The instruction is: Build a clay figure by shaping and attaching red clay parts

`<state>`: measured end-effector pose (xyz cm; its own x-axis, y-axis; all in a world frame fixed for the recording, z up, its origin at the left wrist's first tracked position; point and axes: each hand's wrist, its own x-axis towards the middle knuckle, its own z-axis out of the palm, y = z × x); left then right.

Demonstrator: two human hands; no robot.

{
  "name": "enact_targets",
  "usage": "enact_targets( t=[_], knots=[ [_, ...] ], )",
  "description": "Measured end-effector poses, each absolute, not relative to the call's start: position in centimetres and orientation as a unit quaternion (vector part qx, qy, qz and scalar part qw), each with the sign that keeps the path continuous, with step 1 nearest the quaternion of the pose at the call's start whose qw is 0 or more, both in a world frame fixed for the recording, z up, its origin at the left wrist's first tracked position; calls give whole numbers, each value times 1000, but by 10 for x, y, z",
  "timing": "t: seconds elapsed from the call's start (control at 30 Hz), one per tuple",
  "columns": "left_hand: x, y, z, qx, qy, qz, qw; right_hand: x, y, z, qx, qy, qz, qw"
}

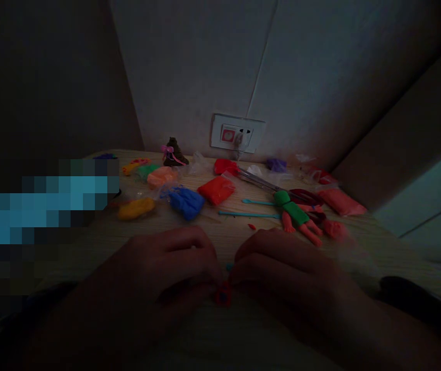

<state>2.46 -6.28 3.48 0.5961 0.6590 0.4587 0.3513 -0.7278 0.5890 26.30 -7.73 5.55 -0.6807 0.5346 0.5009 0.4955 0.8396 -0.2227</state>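
Observation:
In dim light, a small red clay piece (222,296) with a dark blue middle sits low between my two hands, close to the tabletop. My left hand (174,263) is closed, its fingertips pinching the piece from the left. From the right, the bent fingers of my right hand (282,268) press together at the piece's upper edge. A tiny teal bit (229,267) shows between the fingertips; I cannot tell what it belongs to. Beyond my right hand lies a clay figure (297,212) with a green head and body and pinkish limbs.
Blue clay (186,202), a red clay packet (217,189) and yellow clay (136,209) lie beyond my hands. Teal modelling tools (249,214) and scissors (261,180) rest near the figure. At the back stand a dark clay tree shape (173,153) and a wall socket (238,134).

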Motion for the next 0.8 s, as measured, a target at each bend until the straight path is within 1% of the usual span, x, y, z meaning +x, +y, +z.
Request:
enact_targets(
  t=[0.17,0.4,0.67,0.8],
  knots=[
    [26,-62,39,868,304,322,227,264,-78,54,-281,-920,24,271],
    [26,-65,37,876,303,319,197,262,-77,53,-251,-923,-4,291],
    [26,-64,38,891,290,311,159,261,-78,56,-249,-929,-19,274],
    [27,-65,40,903,285,300,117,262,-79,57,-241,-937,-27,251]
  ],
)
